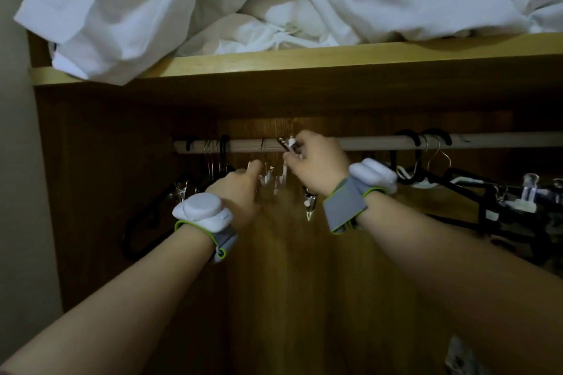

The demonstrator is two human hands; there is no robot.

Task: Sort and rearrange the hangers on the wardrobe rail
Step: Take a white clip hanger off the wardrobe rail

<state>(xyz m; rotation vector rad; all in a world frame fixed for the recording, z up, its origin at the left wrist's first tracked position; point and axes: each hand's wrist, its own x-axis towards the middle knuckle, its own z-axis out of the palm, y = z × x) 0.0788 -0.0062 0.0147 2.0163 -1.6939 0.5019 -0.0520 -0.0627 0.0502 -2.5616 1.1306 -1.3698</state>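
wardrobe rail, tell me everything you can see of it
The wardrobe rail is a pale, ribbed-looking round bar running level across the wooden wardrobe under the shelf. Hanger hooks bunch near its left end and further right. The right hand holds a metal clip hanger against its middle. Its right end runs out of view.

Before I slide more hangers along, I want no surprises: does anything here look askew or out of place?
Yes. The white bedding on the top shelf spills over its front edge at the left. The black hangers at the right hang tilted and tangled.
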